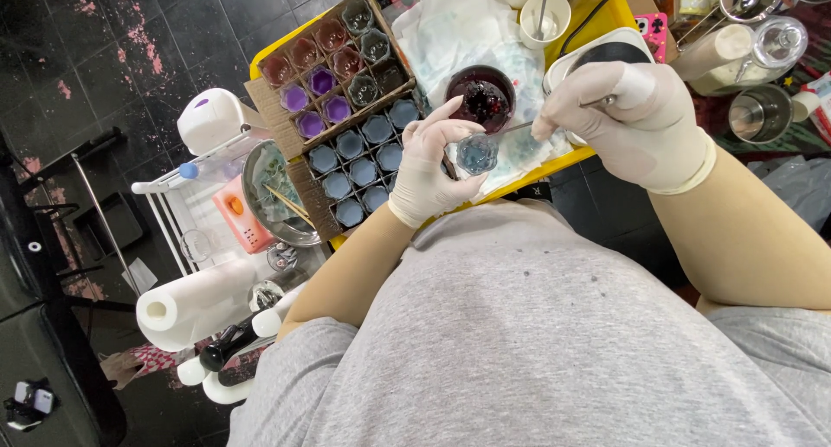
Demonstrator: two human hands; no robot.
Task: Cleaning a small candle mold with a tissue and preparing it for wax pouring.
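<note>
My left hand [426, 168], in a pale glove, pinches a small clear faceted cup [477, 154] filled with blue-grey stuff. My right hand [625, 118], also gloved, holds a thin metal spoon [519, 127] whose tip reaches toward the cup's rim. Just behind the cup stands a dark bowl [480, 93] of deep red liquid on stained white paper [459, 27]. To the left a cardboard tray [299, 187] holds several small cups: blue ones near me, purple and dark red ones farther off.
A yellow tabletop [616, 12] carries white cups [547, 16], one with a stick in it. Metal cups [762, 112] and a glass lid sit at the right. At the left are a metal bowl [260, 166] with sticks, a paper towel roll [195, 302] and a white rack.
</note>
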